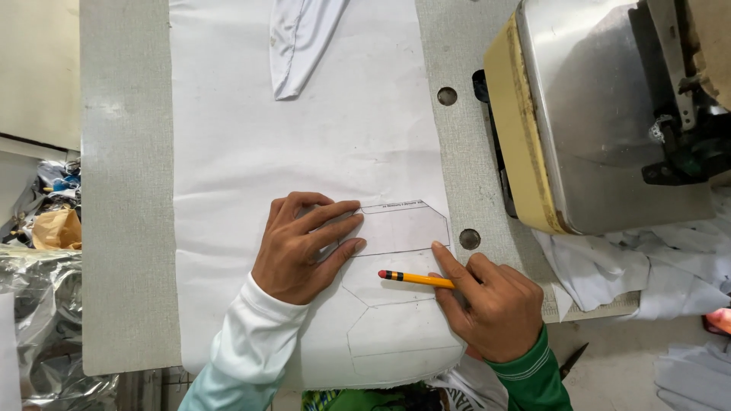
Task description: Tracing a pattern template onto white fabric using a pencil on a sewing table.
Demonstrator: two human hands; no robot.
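Pinning the paper template (403, 227), left hand (301, 247); pencil (415, 278) in right hand (491, 304).

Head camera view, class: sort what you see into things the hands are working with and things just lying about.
In use: left hand pressing paper template onto white fabric; right hand holding pencil.

Lying about: sewing machine, scissors, white collar piece, heap of white cloth.

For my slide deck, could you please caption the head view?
Left hand pins a paper template on white fabric while the right hand holds a yellow pencil beside it.
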